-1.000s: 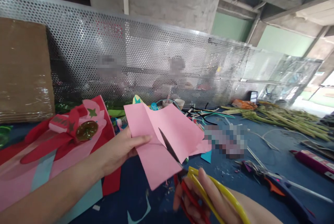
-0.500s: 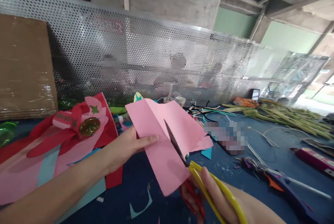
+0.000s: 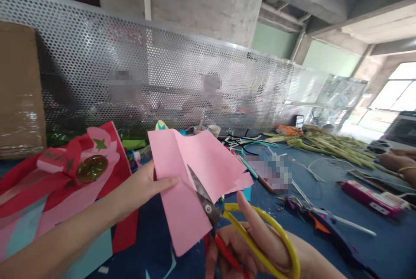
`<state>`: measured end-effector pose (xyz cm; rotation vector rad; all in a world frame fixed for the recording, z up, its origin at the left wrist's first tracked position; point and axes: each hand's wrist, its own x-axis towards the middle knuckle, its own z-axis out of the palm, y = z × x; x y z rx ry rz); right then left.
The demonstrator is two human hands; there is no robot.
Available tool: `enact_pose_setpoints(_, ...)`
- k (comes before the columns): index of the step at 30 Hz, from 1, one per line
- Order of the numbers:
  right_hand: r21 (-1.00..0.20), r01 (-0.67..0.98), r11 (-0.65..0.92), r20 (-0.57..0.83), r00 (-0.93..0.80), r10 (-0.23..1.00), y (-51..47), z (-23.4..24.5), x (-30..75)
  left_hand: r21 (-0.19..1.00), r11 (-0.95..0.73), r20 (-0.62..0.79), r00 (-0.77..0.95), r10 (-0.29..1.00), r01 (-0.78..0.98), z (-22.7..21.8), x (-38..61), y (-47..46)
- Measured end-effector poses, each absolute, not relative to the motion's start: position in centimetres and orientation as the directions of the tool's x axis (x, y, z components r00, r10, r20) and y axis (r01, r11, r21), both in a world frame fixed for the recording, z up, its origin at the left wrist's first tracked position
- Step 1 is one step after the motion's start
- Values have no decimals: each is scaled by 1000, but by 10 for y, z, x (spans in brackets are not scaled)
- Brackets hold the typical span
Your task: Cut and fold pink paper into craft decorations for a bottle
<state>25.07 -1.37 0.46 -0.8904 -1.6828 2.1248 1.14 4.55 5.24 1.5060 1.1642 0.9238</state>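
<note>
My left hand [image 3: 143, 188] pinches the left edge of a pink paper sheet [image 3: 195, 170] and holds it up over the blue table [image 3: 325, 244]. My right hand [image 3: 253, 244] grips scissors [image 3: 227, 227] with yellow and red handles. Their dark blades point up and left into the lower middle of the sheet, where a cut runs through the paper. The thumb sits in the yellow loop, and the other fingers wrap the red handle below.
Red, pink and teal paper shapes with a gold disc [image 3: 92, 167] lie at left. A cardboard stack [image 3: 16, 97] leans on the perforated metal screen [image 3: 195, 79]. A glue gun [image 3: 325, 222], a magenta box [image 3: 370, 194], green stalks [image 3: 331, 147] and another person's hand [image 3: 398, 162] are at right.
The scissors have drawn back down and left so more of the blades and the pivot show. The view has swung right, bringing another person's hand into view.
</note>
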Motion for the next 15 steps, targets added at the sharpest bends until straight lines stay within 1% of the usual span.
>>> enact_pose_setpoints(2,-949,171,-264,-304,-713,631,-15,5,251,957,-82,0,284,959,278,53,9,46)
enact_pose_setpoints(4,-953,228,-199,-300,-639,708,-19,11,251,950,-90,-22,353,936,298,53,8,45)
enact_pose_setpoints(6,-942,304,-144,-307,-603,736,-23,19,251,962,-70,-43,401,915,264,53,8,42)
enact_pose_setpoints(8,-934,337,-116,-308,-600,738,-27,26,251,983,-39,-38,402,915,181,53,9,40)
enact_pose_setpoints(10,-942,321,-96,-285,-615,736,-28,28,249,997,11,-38,375,926,74,53,11,37)
enact_pose_setpoints(12,-961,268,-65,-230,-649,725,-28,26,246,997,73,-60,348,936,-25,54,12,36)
enact_pose_setpoints(15,-976,212,-49,-183,-677,713,-27,19,243,988,136,-102,357,928,-72,54,13,37)
